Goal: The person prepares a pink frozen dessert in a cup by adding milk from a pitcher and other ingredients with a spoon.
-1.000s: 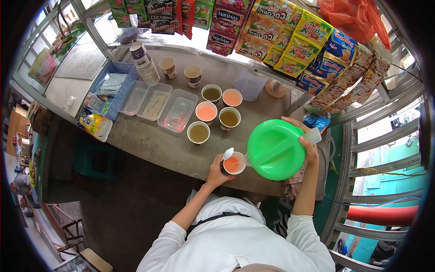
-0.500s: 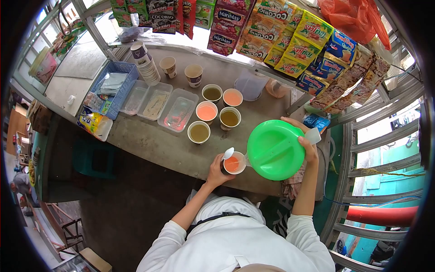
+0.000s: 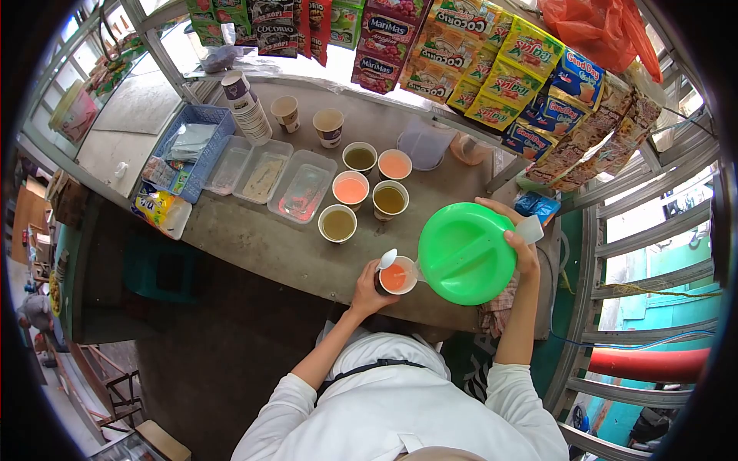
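My left hand point(image 3: 370, 295) is wrapped round a paper cup point(image 3: 408, 284) near the counter's front edge. Pink-orange liquid is inside it, and a white plastic spoon point(image 3: 388, 260) stands up at its left rim. My right hand point(image 3: 520, 237) grips the handle of a pitcher point(image 3: 467, 253) with a bright green lid. The pitcher is tilted to the left, its clear spout at the cup's right rim. A thin stream seems to run into the cup. Beyond are paper cups of pink drink point(image 3: 350, 191) and paper cups of olive-green drink point(image 3: 337, 224).
Plastic tubs point(image 3: 301, 187), a blue basket point(image 3: 201, 123) and a cup stack point(image 3: 250, 115) stand at the left. Two more cups point(image 3: 328, 127) are behind. Drink sachets point(image 3: 530, 69) hang above. A cloth point(image 3: 500, 311) lies beneath the pitcher's right side.
Almost nothing differs. The pitcher and my right hand have shifted very slightly left; my left hand keeps the cup in place.
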`<act>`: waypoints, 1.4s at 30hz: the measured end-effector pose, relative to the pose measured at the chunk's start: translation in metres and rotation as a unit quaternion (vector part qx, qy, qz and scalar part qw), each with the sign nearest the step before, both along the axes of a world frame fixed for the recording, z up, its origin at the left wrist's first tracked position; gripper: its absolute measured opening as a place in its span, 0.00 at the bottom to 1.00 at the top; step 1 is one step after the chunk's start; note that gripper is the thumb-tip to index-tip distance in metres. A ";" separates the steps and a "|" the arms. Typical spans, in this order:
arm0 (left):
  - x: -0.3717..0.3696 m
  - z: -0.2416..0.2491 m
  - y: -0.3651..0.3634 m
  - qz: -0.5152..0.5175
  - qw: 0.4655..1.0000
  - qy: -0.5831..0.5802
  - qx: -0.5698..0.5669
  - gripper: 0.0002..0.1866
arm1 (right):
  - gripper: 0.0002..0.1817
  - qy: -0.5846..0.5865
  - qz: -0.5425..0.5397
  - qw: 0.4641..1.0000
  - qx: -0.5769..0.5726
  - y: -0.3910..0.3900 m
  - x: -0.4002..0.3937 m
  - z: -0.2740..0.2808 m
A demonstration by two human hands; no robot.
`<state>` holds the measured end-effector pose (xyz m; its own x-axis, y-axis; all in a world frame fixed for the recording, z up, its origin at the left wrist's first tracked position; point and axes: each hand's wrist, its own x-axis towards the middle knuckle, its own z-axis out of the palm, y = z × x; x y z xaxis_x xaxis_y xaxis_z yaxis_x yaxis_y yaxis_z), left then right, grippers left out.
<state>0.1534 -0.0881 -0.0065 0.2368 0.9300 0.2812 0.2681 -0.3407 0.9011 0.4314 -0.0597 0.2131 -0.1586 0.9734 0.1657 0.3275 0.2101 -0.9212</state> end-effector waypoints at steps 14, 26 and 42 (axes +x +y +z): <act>0.000 -0.002 0.001 -0.003 1.000 0.002 0.006 0.48 | 0.39 0.002 -0.001 1.000 0.010 -0.001 -0.001 0.006; -0.001 0.002 0.001 -0.004 1.000 0.006 0.000 0.48 | 0.39 0.053 -0.001 0.998 -0.032 0.000 -0.005 0.009; -0.001 0.001 0.001 -0.005 1.000 0.002 0.000 0.48 | 0.39 0.023 0.005 1.000 -0.011 0.001 0.002 0.003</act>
<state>0.1520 -0.0875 -0.0053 0.2483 0.9275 0.2794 0.2688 -0.3430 0.9001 0.4329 -0.0590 0.2163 -0.1611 0.9753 0.1513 0.2827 0.1925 -0.9397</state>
